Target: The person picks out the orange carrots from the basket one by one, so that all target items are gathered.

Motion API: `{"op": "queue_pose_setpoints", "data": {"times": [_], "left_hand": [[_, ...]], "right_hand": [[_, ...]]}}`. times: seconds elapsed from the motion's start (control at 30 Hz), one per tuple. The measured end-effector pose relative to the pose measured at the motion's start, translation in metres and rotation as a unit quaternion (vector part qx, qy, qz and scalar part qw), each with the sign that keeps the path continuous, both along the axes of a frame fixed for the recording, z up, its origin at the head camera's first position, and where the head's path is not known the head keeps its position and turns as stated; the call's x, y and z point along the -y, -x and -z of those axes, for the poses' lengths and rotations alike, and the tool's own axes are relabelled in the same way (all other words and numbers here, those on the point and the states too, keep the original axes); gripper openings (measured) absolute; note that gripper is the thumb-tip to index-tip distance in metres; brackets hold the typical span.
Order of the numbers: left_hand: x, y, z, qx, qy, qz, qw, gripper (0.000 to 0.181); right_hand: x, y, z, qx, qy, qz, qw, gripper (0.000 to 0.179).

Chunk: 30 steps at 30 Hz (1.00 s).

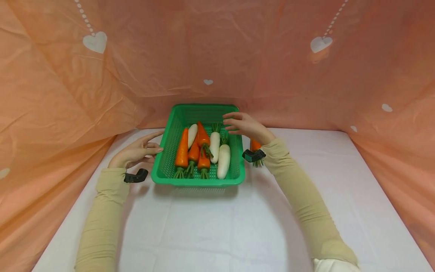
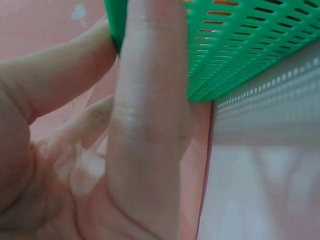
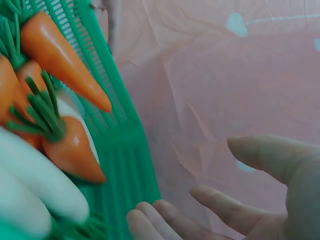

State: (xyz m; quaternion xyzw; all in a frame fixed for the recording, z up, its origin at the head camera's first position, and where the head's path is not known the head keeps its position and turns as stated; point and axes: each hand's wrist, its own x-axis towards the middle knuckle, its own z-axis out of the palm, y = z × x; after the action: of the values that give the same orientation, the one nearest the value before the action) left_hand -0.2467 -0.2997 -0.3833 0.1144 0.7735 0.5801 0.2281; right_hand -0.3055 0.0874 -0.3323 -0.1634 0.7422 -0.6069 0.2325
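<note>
A green plastic basket [image 1: 198, 182] holds several orange carrots [image 1: 182, 151] and three white radishes [image 1: 223, 161]. At the basket's left side my left hand [image 1: 136, 152] has its fingertips against the outer rim; in the left wrist view one finger [image 2: 150, 115] crosses in front of the perforated wall, hiding part of the contact. My right hand [image 1: 246, 125] hovers over the basket's far right rim, fingers spread and loosely bent, with nothing in them. The right wrist view shows its fingers [image 3: 220, 207] beside the basket. Another carrot [image 1: 255, 145] lies outside the basket, partly hidden by my right wrist.
A white cloth [image 1: 204, 230] covers the table. Pinkish-orange sheeting with white hearts [image 1: 272, 68] hangs at the back and both sides, close behind the basket. Each wrist carries a small black device [image 1: 136, 176].
</note>
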Motion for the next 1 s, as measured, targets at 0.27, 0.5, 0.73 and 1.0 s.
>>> {"op": "queue_pose_setpoints", "data": {"times": [0.27,0.5,0.73,1.0], "left_hand": [[-0.004,0.001,-0.001,0.003,-0.001,0.0,1.0,0.073],[-0.003,0.0,-0.001,0.006,-0.007,0.0,1.0,0.072],[-0.002,0.0,-0.001,0.009,-0.007,-0.002,0.9999,0.073],[0.001,-0.002,-0.002,0.006,0.007,-0.005,0.9999,0.074]], "right_hand": [[0.027,0.001,0.018,0.056,0.017,-0.021,0.9981,0.048],[0.043,0.009,0.032,0.1,-0.014,-0.033,0.9943,0.045],[0.054,0.01,0.03,0.118,-0.063,-0.017,0.9909,0.05],[0.065,0.015,0.03,0.127,-0.088,-0.009,0.9879,0.057]]}}
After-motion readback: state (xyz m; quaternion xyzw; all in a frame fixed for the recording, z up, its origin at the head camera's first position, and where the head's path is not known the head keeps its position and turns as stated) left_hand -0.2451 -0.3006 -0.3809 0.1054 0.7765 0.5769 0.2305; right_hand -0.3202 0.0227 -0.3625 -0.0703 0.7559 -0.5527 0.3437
